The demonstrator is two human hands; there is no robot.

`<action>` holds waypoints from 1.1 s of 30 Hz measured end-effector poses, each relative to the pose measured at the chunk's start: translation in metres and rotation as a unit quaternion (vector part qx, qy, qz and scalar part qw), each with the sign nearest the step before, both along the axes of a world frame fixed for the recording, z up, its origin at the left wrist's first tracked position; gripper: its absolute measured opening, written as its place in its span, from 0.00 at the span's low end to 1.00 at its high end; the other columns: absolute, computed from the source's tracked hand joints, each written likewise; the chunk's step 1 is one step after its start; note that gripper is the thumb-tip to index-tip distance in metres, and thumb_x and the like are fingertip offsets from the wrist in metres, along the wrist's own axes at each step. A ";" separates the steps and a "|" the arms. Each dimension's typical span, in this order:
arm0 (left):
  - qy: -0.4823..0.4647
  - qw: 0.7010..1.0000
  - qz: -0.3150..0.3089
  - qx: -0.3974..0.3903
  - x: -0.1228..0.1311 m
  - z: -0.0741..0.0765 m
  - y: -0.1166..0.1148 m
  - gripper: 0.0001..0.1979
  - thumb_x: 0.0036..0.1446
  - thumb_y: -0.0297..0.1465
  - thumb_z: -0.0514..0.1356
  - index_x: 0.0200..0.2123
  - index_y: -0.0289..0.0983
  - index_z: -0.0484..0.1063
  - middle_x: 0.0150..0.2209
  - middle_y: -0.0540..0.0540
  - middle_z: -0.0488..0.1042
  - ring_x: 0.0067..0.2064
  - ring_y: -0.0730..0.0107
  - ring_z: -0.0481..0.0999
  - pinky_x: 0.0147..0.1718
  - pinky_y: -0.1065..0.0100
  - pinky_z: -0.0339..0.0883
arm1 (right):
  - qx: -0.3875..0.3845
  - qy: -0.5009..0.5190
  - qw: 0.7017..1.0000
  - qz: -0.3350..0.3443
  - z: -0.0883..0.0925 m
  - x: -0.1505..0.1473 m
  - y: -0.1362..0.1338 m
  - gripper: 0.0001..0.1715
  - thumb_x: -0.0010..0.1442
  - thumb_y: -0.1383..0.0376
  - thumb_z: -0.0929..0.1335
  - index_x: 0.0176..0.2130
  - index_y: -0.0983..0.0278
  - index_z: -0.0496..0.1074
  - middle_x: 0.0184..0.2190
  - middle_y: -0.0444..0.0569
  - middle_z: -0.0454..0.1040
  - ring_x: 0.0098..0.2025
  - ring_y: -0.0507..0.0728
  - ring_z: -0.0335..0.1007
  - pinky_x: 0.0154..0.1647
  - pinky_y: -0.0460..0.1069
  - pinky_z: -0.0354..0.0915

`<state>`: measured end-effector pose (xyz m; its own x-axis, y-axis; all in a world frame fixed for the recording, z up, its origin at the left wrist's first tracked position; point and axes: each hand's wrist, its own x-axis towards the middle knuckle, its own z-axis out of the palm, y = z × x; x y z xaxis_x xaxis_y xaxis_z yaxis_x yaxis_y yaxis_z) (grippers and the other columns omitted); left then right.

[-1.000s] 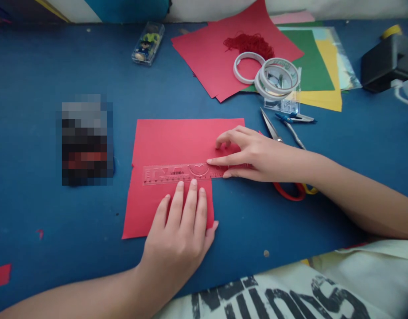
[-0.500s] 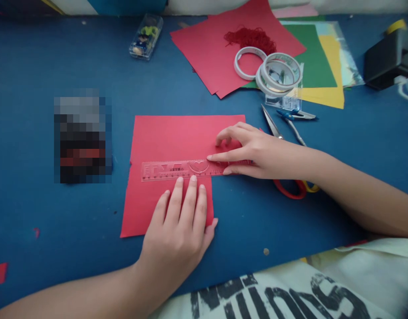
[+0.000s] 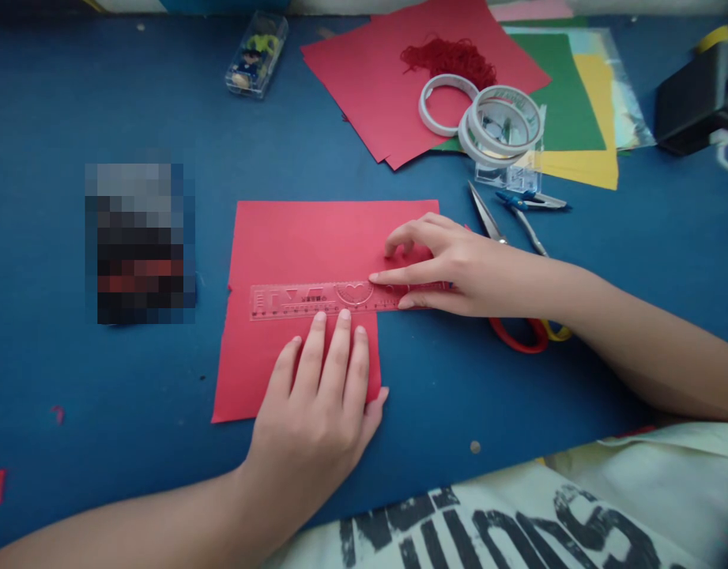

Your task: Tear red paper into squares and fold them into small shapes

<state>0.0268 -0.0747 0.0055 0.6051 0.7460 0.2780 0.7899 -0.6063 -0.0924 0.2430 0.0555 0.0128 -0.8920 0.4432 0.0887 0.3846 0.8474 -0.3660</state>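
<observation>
A red sheet of paper (image 3: 316,237) with its lower right corner cut away lies flat on the table. Across its middle rests a clear plastic ruler (image 3: 292,296) with cut-out shapes, a heart among them. My left hand (image 3: 316,403) lies flat on the lower part of the sheet, fingers spread, fingertips just at the ruler's lower edge. From the right, my right hand (image 3: 446,265) holds the ruler with index finger and thumb apart across its width; its other fingers curl over the paper. The ruler's right end is mostly covered by this hand.
Beside my right wrist lie scissors (image 3: 521,336), partly under the forearm, and a blue compass (image 3: 533,201). Farther back are white tape rolls (image 3: 506,118), red string (image 3: 450,62) and coloured sheets (image 3: 364,95). A clear case (image 3: 257,55) and a blurred-out object (image 3: 141,245) stand left.
The whole view has shifted slightly, with the far objects a little higher in the picture. Hands, ruler and red sheet keep nearly the same positions relative to each other.
</observation>
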 end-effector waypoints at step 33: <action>-0.095 0.991 -0.033 -0.087 -0.006 0.012 -0.001 0.16 0.60 0.24 0.54 0.20 0.38 0.62 0.17 0.52 0.56 0.21 0.70 0.55 0.21 0.64 0.49 | -0.006 -0.016 1.000 0.000 0.002 0.000 -0.002 0.19 0.66 0.58 0.61 0.51 0.62 0.73 0.50 0.58 0.64 0.51 0.63 0.60 0.50 0.59 0.61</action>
